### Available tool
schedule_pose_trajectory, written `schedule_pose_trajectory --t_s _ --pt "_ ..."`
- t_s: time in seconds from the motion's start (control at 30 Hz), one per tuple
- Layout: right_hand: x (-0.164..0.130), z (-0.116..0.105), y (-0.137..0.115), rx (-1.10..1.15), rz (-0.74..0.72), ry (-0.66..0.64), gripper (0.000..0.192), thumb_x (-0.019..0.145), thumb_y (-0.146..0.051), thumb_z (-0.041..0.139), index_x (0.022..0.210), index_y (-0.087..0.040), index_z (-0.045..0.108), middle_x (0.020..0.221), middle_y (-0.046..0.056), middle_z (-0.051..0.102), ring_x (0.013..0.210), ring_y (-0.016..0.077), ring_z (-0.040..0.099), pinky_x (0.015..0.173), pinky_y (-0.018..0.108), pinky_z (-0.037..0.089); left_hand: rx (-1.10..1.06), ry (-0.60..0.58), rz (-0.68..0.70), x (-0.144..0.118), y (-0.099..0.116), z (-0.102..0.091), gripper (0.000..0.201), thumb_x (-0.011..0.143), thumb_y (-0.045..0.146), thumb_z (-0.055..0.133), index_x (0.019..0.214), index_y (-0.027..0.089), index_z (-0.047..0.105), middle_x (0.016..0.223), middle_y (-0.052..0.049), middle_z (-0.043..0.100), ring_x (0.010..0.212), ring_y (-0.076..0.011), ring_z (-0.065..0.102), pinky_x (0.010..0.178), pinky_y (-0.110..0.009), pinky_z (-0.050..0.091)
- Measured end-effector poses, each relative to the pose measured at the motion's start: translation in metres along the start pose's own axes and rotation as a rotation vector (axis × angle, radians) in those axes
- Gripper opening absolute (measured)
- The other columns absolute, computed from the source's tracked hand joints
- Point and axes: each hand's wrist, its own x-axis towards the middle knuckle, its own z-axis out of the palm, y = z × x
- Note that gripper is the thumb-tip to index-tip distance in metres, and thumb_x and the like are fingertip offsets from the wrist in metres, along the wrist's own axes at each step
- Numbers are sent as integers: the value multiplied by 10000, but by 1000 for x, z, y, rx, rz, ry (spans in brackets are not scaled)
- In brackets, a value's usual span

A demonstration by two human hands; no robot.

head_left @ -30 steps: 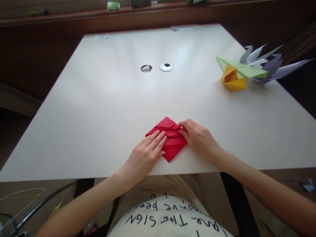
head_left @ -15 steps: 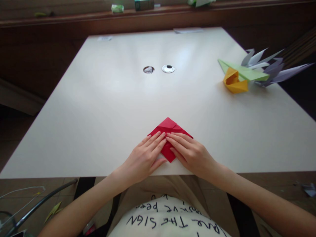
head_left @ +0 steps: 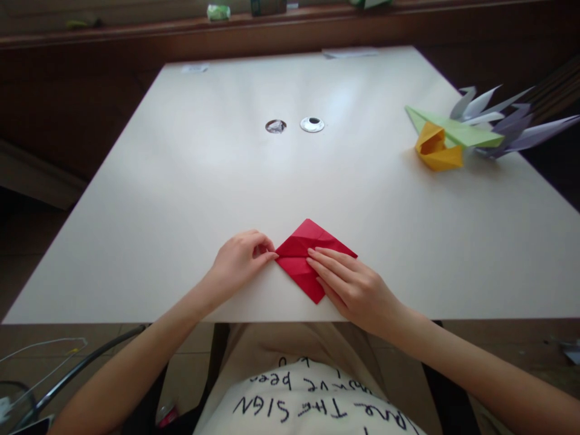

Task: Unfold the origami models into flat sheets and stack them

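Nearest, a pale shirt (head_left: 290, 405) with dark handwritten lettering is showing below the near edge of the white worktop (head_left: 136, 211). Just beyond that edge, the right hand (head_left: 356, 284) is lying flat, not grasping, with its fingers extended together across the near right part of the folded red paper (head_left: 296, 267). The paper is lying diamond-wise on the worktop, one corner pointing near and another far, with a crease running in from its left corner. It is sitting between the two hands, partly under the right one and just to the right of the left hand (head_left: 242, 257), which is pinching its left corner between thumb and fingertips.

Farther off, well apart on the right, a yellow folded paper (head_left: 438, 151) is standing in front of a light green folded paper (head_left: 471, 134). A purple paper crane (head_left: 514, 130) and a whitish paper crane (head_left: 483, 109) are resting behind them near the right edge. Toward the far middle, two round openings (head_left: 276, 127) are sitting side by side. Beyond the worktop, a green packet (head_left: 219, 12) is resting on a brown ledge (head_left: 158, 29).
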Motion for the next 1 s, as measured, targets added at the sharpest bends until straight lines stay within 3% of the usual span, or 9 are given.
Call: schedule_pose_trajectory --t_s 0.2,0.37,0.47,0.63,0.8,0.93,1.0 --pt "-2 0 0 -20 -11 -20 316 834 -79 464 1117 -35 596 1182 158 604 1133 254 536 941 396 499 136 -143 80 7 -1 -6 140 813 255 523 731 191 616 770 -12 619 725 -169 566 618 -277 421" --pt "-2 -2 0 -21 -25 2 312 833 -76 463 1110 -34 601 1170 154 613 1122 246 545 931 385 506 102 -216 45 9 1 -10 217 853 309 460 769 188 619 818 -26 608 795 -179 557 686 -290 414" --pt "-2 -3 0 -11 -20 9 317 840 -76 445 1117 -57 598 1176 143 611 1131 235 540 928 388 508 74 -241 25 11 1 -12 165 833 297 495 755 192 596 806 -14 605 780 -176 548 664 -282 404" --pt "-3 -2 1 -11 -25 2 324 837 -68 445 1127 -43 588 1186 145 604 1138 244 531 934 392 500 28 -167 72 6 -2 -9 86 819 269 538 843 188 554 775 -2 574 742 -161 536 667 -285 424" --pt "-4 -3 3 30 -15 3 316 859 -100 441 1144 -58 572 1187 134 605 1136 239 528 922 394 501 -33 -87 338 -8 -9 -2 360 822 236 561 1175 244 491 1001 -46 552 917 -170 528 807 -313 453" --pt "-4 -8 6 100 22 -58 348 872 -217 478 1195 -99 526 1215 124 584 1160 230 502 933 405 483 1 -47 451 -11 -11 2 293 854 130 467 1123 216 547 1024 -65 548 938 -160 532 807 -296 466" --pt "-5 -11 9 133 18 -111 485 838 -353 538 1248 -103 473 1249 138 552 1186 252 472 946 437 463 3 -22 490 -12 -12 3 298 843 95 456 1102 197 561 1028 -75 556 935 -157 542 801 -290 475"
